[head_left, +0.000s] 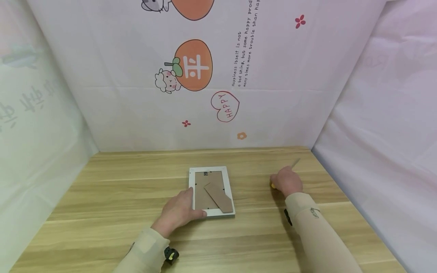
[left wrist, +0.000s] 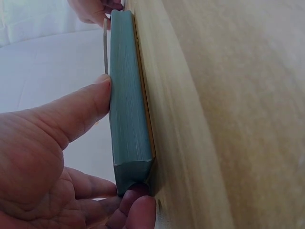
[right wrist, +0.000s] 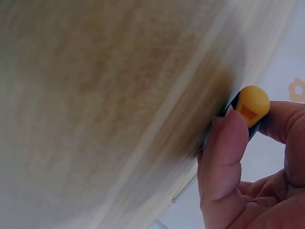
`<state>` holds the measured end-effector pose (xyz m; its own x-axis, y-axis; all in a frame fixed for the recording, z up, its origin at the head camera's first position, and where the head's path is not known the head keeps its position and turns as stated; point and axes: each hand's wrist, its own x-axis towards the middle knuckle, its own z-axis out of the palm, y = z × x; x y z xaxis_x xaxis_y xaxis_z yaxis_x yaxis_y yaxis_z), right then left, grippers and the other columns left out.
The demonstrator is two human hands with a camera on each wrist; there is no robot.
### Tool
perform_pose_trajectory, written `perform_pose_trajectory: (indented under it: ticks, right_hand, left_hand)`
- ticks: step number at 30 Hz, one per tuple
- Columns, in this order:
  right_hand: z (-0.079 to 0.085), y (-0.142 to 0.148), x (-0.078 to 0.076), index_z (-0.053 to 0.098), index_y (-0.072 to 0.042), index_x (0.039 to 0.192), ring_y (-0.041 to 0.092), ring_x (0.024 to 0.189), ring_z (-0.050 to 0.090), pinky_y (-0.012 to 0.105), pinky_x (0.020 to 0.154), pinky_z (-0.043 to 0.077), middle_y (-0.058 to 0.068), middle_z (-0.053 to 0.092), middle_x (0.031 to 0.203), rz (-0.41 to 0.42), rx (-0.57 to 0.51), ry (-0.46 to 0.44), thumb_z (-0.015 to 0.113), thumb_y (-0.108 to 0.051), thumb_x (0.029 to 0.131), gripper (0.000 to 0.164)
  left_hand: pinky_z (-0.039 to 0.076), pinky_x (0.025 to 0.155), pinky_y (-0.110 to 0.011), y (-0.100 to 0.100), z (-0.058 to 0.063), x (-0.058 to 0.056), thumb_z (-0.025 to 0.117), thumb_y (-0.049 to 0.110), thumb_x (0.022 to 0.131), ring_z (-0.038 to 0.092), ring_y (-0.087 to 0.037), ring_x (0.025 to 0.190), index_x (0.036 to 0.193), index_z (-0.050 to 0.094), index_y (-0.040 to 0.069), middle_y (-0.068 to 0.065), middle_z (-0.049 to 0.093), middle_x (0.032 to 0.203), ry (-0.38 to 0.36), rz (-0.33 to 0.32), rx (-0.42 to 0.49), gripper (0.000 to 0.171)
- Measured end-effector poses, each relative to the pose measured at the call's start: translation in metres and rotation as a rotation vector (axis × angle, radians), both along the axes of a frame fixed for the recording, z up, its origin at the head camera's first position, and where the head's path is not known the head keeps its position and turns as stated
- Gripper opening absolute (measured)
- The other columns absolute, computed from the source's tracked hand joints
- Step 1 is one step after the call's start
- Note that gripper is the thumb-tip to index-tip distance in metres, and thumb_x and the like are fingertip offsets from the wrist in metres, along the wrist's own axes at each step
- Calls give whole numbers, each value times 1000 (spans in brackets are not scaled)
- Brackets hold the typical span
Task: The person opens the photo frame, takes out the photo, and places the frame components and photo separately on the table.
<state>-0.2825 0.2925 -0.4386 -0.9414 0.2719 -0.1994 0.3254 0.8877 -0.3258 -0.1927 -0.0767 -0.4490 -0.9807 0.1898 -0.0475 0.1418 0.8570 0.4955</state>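
Note:
A white picture frame (head_left: 230, 197) lies face down on the wooden table, its brown backing board (head_left: 201, 197) and slanted stand leg (head_left: 218, 198) uppermost. At the frame's near left corner, my left hand (head_left: 179, 209) grips it. The left wrist view shows the thumb (left wrist: 90, 102) on the back side and fingertips (left wrist: 138, 200) curled under the corner. Off to the right, my right hand (head_left: 288, 181) holds a screwdriver (right wrist: 254, 102) by its black handle with a yellow end. Its thin metal shaft (head_left: 295, 163) points away toward the back right.
The wood-grain table (head_left: 136, 182) meets a white printed cloth (head_left: 273, 113) at the back. More white cloth hangs along the left (head_left: 41, 132) and right (head_left: 382, 132) sides. Small dark tabs (head_left: 196, 184) line the edge of the backing board. Each wrist wears a dark device (head_left: 171, 254).

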Motion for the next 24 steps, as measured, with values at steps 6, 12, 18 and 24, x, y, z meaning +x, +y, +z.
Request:
perform_pose_trajectory:
  ticks: [6,12,18,24]
  right_hand:
    - [-3,2,-3,37,22,124,24,59,60,34,52,49,17,62,75,-13,-57,-15,51,-30,87,66]
    - [-5,7,-4,56,9,96,19,55,61,28,48,46,12,63,69,0,-107,-42,53,-26,86,37]
    - [-3,9,-1,59,2,85,20,55,61,27,47,46,11,64,67,26,-118,-57,53,-24,86,27]
    - [-2,9,5,60,-1,77,19,53,61,27,46,45,9,63,63,60,-104,-38,54,-24,85,25]
  left_hand:
    - [49,71,-43,0,0,0,81,54,67,52,-18,79,136,49,1,-5,59,98,-5,-6,14,92]
    - [49,73,-45,1,0,1,81,54,67,52,-19,80,137,48,0,-6,60,102,-13,0,9,94]
    - [48,69,-42,1,0,1,80,54,67,51,-18,77,128,53,4,-3,58,94,-14,-3,7,84]
    - [46,64,-40,1,0,1,81,52,66,52,-18,73,117,56,8,-1,56,87,-13,-8,11,72]
